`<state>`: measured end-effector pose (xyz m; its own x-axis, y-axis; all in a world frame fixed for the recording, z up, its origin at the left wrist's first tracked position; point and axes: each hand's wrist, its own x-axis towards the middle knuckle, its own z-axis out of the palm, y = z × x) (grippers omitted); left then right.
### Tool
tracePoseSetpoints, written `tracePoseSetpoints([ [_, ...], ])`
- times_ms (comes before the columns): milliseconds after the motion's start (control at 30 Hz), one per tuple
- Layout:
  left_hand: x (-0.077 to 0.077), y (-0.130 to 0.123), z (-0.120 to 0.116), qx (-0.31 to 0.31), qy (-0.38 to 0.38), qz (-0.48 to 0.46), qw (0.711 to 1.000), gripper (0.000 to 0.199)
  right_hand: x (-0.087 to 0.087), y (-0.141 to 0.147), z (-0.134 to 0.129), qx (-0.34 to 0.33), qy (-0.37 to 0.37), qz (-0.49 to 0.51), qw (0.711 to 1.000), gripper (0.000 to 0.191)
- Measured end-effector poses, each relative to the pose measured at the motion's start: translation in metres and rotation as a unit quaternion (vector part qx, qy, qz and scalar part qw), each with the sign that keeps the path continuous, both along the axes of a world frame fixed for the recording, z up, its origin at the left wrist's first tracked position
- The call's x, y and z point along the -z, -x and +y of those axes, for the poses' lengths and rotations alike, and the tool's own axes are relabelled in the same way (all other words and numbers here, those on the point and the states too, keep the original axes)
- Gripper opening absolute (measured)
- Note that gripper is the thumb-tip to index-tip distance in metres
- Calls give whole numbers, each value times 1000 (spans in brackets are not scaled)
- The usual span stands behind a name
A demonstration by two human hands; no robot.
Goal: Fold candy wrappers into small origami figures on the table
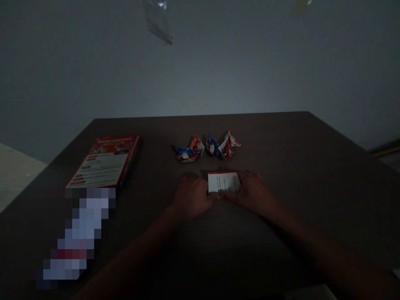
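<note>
A small folded sheet of printed paper, white with a red edge, lies on the dark table between my hands. My left hand closes on its left side, thumb at the near corner. On the right side, my right hand grips the paper, its thumb reaching to the near edge. Both thumb tips almost meet there. Beyond the hands sit two folded paper shapes with pointed ends: one blue and red on the left, another red, white and blue on the right.
A stack of red-bordered printed leaflets lies at the left of the table. A blurred-out pale strip is nearer to me. Behind the table rises a grey wall, with a clear plastic piece at the top.
</note>
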<state>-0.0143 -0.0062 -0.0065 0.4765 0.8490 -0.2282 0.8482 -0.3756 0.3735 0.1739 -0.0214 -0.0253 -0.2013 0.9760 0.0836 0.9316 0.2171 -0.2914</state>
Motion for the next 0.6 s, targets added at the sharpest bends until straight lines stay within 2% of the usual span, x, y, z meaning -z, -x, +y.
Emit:
tracePoseSetpoints([
  [300,-5,9,5,6,14,-8,1000,31,-1,-1,0,9,20,1,1000,50],
  [600,-5,8,6,-13,25,-12,1000,30,0,1,-3,7,-4,-2,1000,53],
])
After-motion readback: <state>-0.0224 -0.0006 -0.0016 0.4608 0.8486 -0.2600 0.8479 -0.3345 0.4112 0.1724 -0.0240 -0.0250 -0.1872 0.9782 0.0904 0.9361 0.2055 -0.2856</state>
